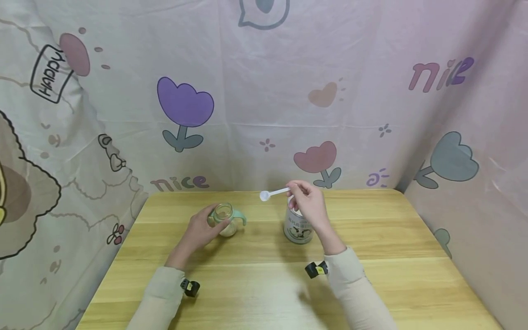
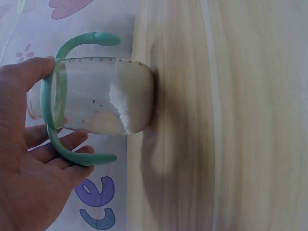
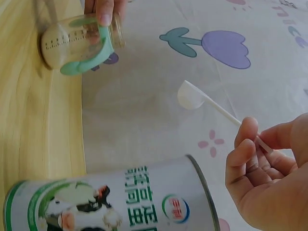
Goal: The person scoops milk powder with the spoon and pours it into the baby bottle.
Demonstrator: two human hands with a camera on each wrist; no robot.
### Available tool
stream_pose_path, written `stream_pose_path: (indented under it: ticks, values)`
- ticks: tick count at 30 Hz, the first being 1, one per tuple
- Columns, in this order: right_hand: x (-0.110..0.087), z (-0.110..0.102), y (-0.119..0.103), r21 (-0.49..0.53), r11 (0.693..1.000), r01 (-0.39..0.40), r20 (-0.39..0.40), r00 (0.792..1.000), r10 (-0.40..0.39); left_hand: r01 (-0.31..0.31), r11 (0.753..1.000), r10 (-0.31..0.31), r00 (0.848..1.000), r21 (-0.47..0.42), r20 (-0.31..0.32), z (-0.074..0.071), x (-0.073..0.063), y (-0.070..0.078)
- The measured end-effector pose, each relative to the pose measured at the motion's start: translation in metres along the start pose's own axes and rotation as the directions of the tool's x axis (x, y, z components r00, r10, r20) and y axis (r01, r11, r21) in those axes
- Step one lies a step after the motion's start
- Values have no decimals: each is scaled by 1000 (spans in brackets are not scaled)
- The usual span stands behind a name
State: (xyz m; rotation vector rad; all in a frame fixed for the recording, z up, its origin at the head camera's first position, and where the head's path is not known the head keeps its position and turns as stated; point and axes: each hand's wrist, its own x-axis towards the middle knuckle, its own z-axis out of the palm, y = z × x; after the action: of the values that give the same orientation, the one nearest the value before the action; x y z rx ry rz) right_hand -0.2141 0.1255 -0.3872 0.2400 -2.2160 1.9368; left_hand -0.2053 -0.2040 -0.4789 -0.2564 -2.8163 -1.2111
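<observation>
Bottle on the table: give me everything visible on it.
The bottle is clear, looks like glass or plastic, with a green collar and two green loop handles and a printed scale. No cap; white powder sits at the bottom. It stands on the table, gripped near the neck by the left hand.

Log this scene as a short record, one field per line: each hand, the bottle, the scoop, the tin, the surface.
left hand: holds the bottle upright on the table
right hand: pinches the scoop's handle end, above the tin
bottle: clear glass, no lid, green handles, white powder at the bottom
scoop: white plastic, in the air between bottle and tin; contents not visible
tin: upright, open top, cow picture on the label
table: light wood, against a tulip-printed cloth backdrop
</observation>
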Motion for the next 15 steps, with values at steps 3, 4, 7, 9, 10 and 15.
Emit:
stream_pose_path:
  ticks: [3,4,7,9,10,15]
  values:
    - [0,-5,-1,-9,1000,-12,-7,1000,12,-7,1000,7,1000,2,-3,0,0,0]
    - [-1,-7,-1,-11,1000,-19,-10,1000,19,-9,1000,9,1000,2,-5,0,0,-1]
    - [-2,-12,-1,-19,999,-31,-22,999,31,-17,1000,17,1000,3,-6,1,0,-1]
    - [-2,-16,-1,-22,999,-32,-34,999,32,-18,1000,18,1000,2,-7,1,0,-1]
    - [-1,-18,0,-22,999,-32,-41,999,31,-20,1000,20,1000,2,-7,1,0,-1]
    - [-1,-28,2,-24,999,-36,-63,997,34,-13,1000,13,1000,-12,-6,1,0,0]
